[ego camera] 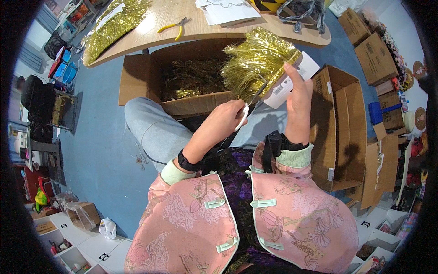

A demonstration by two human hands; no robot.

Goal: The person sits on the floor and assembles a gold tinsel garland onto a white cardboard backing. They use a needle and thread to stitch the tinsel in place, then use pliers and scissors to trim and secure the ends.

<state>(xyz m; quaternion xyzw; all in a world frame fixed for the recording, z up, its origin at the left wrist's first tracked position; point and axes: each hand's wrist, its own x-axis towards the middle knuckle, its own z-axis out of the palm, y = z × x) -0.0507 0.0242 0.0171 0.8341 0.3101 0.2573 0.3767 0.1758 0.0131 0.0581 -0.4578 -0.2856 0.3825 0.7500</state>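
My left hand grips a pair of scissors with white handles. The metal blades point up and right, against the fringe near the band of a gold tinsel garland. With its thumb on the front, my right hand holds the garland's band together with a white card that bears print. The fringe hangs to the left, over a cardboard box in front of my knees. Gold and darker tinsel clippings lie inside that box. Whether the blades are apart cannot be told.
On the wooden table lie yellow-handled pliers, more gold tinsel, white papers and a crumpled dark plastic bag. A tall empty carton stands at the right, with more cartons beyond.
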